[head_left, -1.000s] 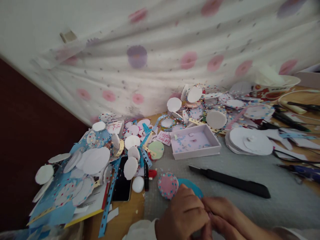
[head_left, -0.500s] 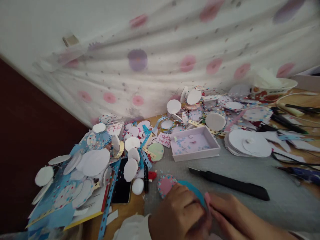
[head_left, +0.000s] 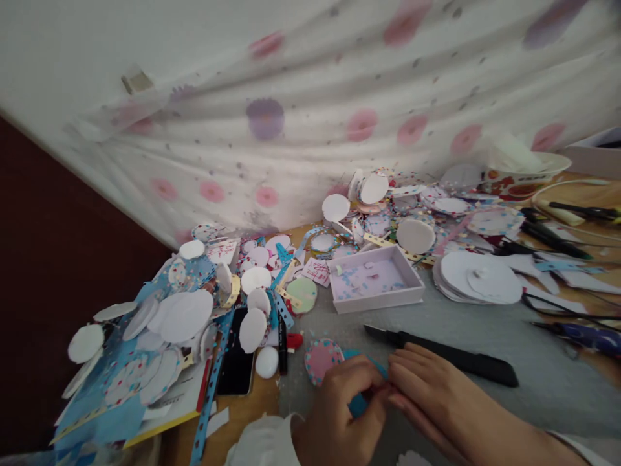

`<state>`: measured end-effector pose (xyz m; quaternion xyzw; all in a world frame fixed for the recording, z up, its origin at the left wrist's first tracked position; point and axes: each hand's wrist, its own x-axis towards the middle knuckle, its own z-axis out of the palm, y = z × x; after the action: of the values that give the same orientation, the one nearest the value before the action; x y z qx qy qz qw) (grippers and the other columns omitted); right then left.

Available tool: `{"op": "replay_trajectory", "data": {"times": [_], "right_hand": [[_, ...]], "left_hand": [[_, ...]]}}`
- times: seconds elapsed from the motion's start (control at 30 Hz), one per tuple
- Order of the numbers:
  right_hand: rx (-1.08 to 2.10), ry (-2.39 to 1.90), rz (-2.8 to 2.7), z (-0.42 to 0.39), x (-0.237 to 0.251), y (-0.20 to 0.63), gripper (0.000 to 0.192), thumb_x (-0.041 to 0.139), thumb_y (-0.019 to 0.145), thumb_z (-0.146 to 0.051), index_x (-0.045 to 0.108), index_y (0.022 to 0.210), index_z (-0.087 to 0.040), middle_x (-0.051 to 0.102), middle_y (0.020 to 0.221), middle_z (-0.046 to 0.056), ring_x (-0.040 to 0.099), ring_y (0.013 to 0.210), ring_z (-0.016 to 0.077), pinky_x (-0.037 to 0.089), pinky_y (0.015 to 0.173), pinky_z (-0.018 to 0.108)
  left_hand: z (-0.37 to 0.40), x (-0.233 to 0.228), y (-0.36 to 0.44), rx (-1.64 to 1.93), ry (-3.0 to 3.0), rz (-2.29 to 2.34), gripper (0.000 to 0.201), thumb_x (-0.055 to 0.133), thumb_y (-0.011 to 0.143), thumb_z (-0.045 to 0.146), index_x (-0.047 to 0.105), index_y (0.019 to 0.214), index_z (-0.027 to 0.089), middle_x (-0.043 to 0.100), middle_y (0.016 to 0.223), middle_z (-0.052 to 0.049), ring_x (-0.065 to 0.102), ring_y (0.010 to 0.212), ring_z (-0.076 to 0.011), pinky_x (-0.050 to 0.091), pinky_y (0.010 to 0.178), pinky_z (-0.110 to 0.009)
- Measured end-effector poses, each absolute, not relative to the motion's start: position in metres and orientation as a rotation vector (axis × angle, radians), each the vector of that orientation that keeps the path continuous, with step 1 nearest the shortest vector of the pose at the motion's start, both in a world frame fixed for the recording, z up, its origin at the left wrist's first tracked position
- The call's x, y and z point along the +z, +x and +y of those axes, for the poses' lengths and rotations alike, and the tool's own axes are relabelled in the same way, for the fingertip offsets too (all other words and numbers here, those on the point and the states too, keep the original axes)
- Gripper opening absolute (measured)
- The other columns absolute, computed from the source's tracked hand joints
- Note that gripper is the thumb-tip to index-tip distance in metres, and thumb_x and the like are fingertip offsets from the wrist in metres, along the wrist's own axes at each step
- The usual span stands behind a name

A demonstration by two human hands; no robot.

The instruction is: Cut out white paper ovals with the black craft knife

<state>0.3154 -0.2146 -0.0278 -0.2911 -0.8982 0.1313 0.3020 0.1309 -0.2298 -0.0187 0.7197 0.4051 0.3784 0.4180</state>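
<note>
A blue disc (head_left: 359,405) shows through the gap between the thumb and forefinger of my left hand (head_left: 342,404), which is closed at its edge. Fingertips of my right hand (head_left: 436,398) meet those of the left there, pressed together; whatever is pinched between them is hidden. Just left of the hands lies a pink disc (head_left: 323,362) rimmed with blue and red dots. A black craft knife (head_left: 456,356) rests on the grey mat (head_left: 330,323) behind my right hand, which covers part of its handle.
Behind the mat stands a shallow white box (head_left: 376,301) with small paper bits inside. White discs (head_left: 480,275) are stacked to its right. Dotted paper strips, more discs and a phone (head_left: 236,362) crowd the left. A paper bowl (head_left: 526,175) and a blue-handled tool (head_left: 582,336) are at right.
My right hand has moved up and left, turning its back upward, and now meets my left fingertips. The pink piece it pinched is hidden. More of the blue disc is covered.
</note>
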Motion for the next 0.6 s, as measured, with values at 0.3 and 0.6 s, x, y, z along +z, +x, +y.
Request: {"op": "replay_trajectory", "data": {"times": [0.3,0.6], "right_hand": [[1.213,-0.937,-1.952,-0.236,-0.039,0.328,0.045,0.030,0.101,-0.054,0.063,0.086,-0.027,0.068,0.078,0.002,0.067,0.072,0.0172,0.058,0.071,0.027],[0.912,-1.060,-2.012,-0.191,-0.014,0.358,0.033,0.031,0.103,-0.042,0.056,0.089,-0.026,0.063,0.077,0.000,0.063,0.066,0.0148,0.055,0.061,0.023]], "left_hand": [[-0.234,-0.029,0.142,1.088,1.680,0.763,0.033,0.055,0.089,0.026,0.039,0.061,0.019,0.042,0.057,0.003,0.042,0.056,-0.0104,0.033,0.053,-0.023],[-0.244,-0.004,0.068,1.097,1.533,1.008,0.037,0.051,0.096,0.036,0.057,0.065,0.018,0.055,0.067,-0.002,0.053,0.066,-0.0134,0.043,0.064,-0.025]]}}
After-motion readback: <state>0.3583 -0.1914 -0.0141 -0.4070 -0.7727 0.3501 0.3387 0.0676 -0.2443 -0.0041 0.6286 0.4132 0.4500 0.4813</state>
